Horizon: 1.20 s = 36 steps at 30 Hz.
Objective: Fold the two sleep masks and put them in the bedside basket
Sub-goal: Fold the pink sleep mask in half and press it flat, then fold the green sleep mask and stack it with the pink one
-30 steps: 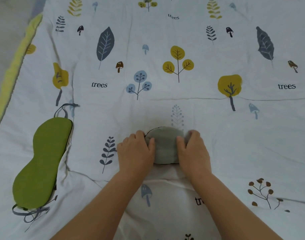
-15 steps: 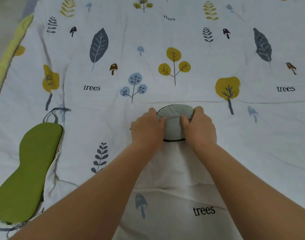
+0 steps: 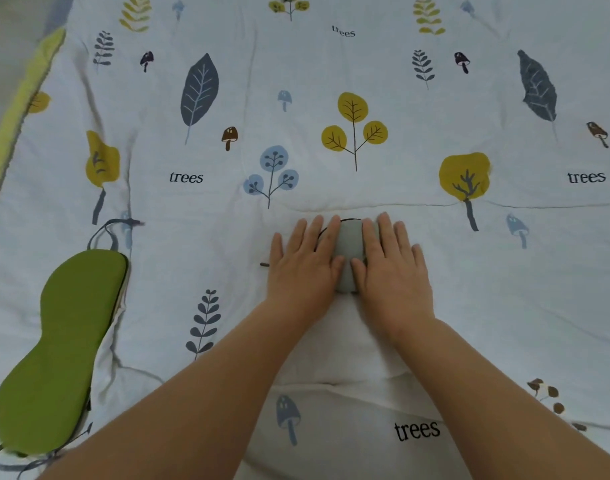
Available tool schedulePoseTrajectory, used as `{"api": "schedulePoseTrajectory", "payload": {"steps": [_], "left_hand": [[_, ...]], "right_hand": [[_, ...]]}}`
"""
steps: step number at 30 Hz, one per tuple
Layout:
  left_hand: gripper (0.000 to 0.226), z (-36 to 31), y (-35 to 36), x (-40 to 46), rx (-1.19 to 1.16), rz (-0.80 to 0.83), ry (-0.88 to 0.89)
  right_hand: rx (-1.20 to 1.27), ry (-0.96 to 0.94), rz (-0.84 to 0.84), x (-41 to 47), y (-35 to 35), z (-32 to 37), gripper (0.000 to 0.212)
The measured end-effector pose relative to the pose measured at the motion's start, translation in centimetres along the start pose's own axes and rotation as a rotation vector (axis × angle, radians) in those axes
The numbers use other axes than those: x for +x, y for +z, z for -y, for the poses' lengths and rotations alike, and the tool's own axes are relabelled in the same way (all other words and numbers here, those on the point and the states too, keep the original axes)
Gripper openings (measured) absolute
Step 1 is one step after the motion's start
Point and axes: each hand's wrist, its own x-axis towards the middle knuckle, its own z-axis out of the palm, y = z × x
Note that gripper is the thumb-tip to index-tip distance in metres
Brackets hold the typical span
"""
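Observation:
A folded grey sleep mask [image 3: 347,254] with dark piping lies on the bed in the middle of the view. My left hand [image 3: 305,263] lies flat on its left half, fingers spread. Over its right half my right hand [image 3: 391,268] rests flat, so only a narrow strip of grey shows between the two. A dark strap end pokes out left of my left hand. An unfolded green sleep mask [image 3: 62,348] with grey straps lies flat at the far left. No basket is in view.
A white quilt [image 3: 348,161] printed with leaves, trees and mushrooms covers the bed. Its yellow-green border [image 3: 16,116] runs along the left edge, with the floor beyond. A fold ridge crosses the quilt just beyond my fingertips.
My hands went from gripping the grey mask's sides with curled fingers to lying flat and spread on top of it. The mask has been shifted farther up the bed.

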Motion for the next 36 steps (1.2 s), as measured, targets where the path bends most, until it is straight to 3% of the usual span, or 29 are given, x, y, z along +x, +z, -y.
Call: {"api": "schedulePoseTrajectory", "payload": {"steps": [2, 5, 9, 16, 20, 23, 25, 29, 32, 36], "left_hand": [[0.057, -0.3, -0.7, -0.1, -0.028, -0.014, -0.008], [0.046, -0.4, -2.6, -1.2, -0.047, -0.164, -0.002], [0.026, 0.7, -5.4, -3.5, -0.067, -0.287, -0.025], [0.022, 6.4, -7.8, -8.5, -0.1, -0.23, -0.182], [0.021, 10.1, -8.1, -11.7, -0.068, -0.185, -0.345], [0.02, 12.7, -8.3, -14.1, -0.057, -0.254, -0.463], [0.023, 14.2, -8.3, -15.5, 0.027, -0.289, -0.548], [0.055, 16.6, -7.8, -17.1, 0.074, -0.258, -0.696], [0.071, 18.2, -6.8, -17.9, 0.034, -0.212, -0.715], [0.076, 19.5, -6.0, -18.6, -0.008, -0.225, -0.676]], "right_hand": [[0.037, 0.023, -0.067, -0.2, -0.8, 0.6, 0.057], [0.119, 0.023, -0.268, -1.1, -2.1, 1.8, 0.042], [0.229, -0.176, -0.339, -2.7, -3.0, 4.7, 0.013], [0.121, -0.285, -0.015, -4.7, -2.6, 8.9, 0.02], [0.036, -0.325, 0.044, -5.3, -2.0, 11.5, 0.023], [-0.012, -0.387, 0.084, -5.5, -1.4, 13.8, 0.024], [-0.051, -0.433, 0.104, -5.4, -0.9, 15.6, 0.022], [-0.096, -0.531, 0.105, -4.9, 0.3, 19.5, 0.019], [-0.113, -0.611, 0.065, -4.4, 1.4, 22.6, 0.02], [-0.122, -0.708, -0.021, -3.7, 3.1, 26.5, 0.028]]}}
